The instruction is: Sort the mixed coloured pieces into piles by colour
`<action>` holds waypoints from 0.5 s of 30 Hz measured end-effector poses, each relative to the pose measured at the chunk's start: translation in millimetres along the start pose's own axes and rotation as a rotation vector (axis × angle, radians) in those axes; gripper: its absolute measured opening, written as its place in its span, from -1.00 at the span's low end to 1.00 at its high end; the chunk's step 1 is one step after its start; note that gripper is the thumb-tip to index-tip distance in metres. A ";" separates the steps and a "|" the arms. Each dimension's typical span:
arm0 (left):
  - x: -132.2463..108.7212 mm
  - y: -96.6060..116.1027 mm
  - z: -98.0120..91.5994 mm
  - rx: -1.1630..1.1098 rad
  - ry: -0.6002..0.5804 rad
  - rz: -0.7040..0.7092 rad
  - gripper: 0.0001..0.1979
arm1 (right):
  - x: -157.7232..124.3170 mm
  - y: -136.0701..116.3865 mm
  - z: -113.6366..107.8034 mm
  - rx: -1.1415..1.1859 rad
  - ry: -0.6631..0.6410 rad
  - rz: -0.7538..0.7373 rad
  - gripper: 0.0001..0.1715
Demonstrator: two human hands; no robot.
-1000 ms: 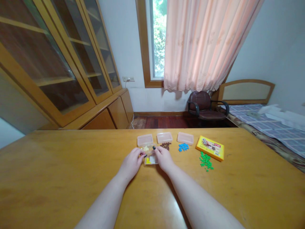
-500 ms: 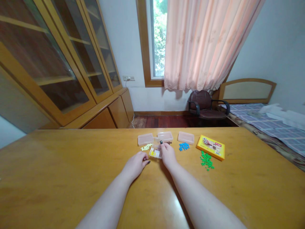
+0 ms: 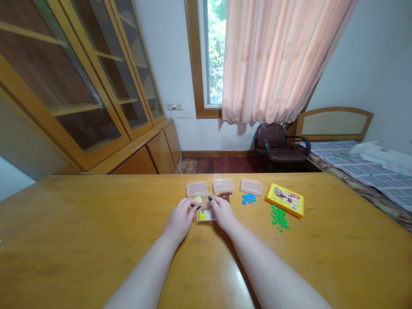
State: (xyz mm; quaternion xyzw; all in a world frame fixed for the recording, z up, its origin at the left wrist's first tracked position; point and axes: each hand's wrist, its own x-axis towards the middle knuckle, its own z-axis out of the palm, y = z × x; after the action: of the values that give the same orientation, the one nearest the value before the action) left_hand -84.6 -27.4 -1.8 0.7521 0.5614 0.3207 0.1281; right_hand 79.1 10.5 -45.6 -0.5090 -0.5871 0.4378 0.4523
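Note:
Between my hands is a small clear plastic box (image 3: 210, 216) with yellow pieces (image 3: 202, 215) and something white inside. My right hand (image 3: 224, 214) is closed on its right end, thumb along the far edge. At the left end, my left hand (image 3: 180, 219) has its fingers closed together on the box's upper left corner; their exact grip is partly hidden. Just beyond the box lie cream-coloured pieces (image 3: 198, 199), partly covered by my left fingers. Small brown pieces (image 3: 225, 196) are scattered behind my right hand.
Three clear plastic boxes, a left one (image 3: 197, 189), a middle one (image 3: 223, 186) and a right one (image 3: 251, 186), stand in a row near the table's far edge. Blue pieces (image 3: 249, 198), green pieces (image 3: 280, 218) and a yellow carton (image 3: 285, 200) lie to the right.
My right hand has brought the clear box left and nearer to me and levelled it. My left hand has moved up to its left end. The brown pieces show more now.

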 end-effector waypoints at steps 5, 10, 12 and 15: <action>-0.9 -0.6 2.0 -0.031 -0.049 0.042 -0.81 | 0.7 -1.0 -0.4 0.052 0.021 0.015 -0.67; 0.6 -9.1 6.0 0.030 -0.060 -0.052 -0.78 | 9.9 5.7 -8.4 0.119 0.237 0.115 -0.64; 0.6 -10.4 8.6 0.057 -0.135 -0.056 -0.78 | 11.2 7.0 -10.3 0.122 0.263 0.122 -0.62; 0.2 -11.2 12.4 0.094 -0.218 -0.048 -0.75 | 10.3 6.0 -11.2 0.123 0.256 0.126 -0.60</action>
State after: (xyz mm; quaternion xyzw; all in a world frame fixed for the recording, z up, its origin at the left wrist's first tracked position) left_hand -85.4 -21.3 -17.4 0.7741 0.5763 0.2068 0.1606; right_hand 90.5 21.9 -48.2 -0.5680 -0.4636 0.4317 0.5254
